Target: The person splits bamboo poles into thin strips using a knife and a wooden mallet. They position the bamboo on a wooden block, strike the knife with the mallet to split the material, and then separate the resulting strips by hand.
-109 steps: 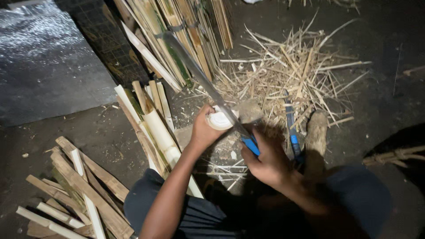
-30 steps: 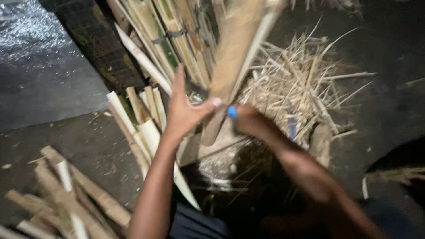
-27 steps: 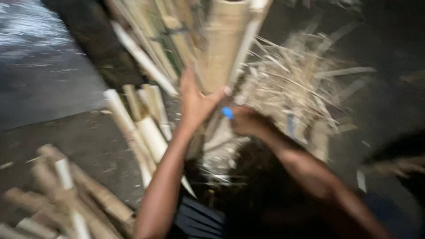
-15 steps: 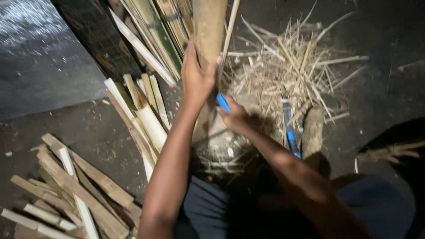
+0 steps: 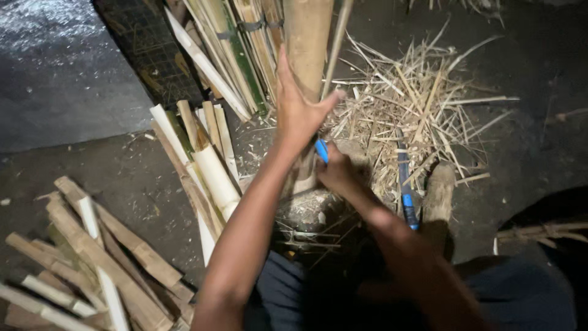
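My left hand (image 5: 298, 109) presses flat against an upright bamboo section (image 5: 306, 37) that stands in front of me, fingers spread along its side. Lower down, my right hand (image 5: 335, 171) is closed round the blue handle of a knife (image 5: 322, 151); the blade is hidden behind the bamboo. The bamboo's foot rests on a low chopping block (image 5: 306, 208) strewn with chips.
Split bamboo strips (image 5: 202, 153) lie to the left of the block, and more slats (image 5: 92, 257) are piled at lower left. A heap of thin splinters (image 5: 422, 104) lies at right, with a second blue-handled tool (image 5: 404, 184) and a wooden stub (image 5: 436, 196). Tied bamboo bundles (image 5: 239, 49) lean behind.
Earlier the knife lay across the top of a short bamboo piece on the block. Since then the bamboo stands tall, with my left hand steadying it and my right hand low at its base.
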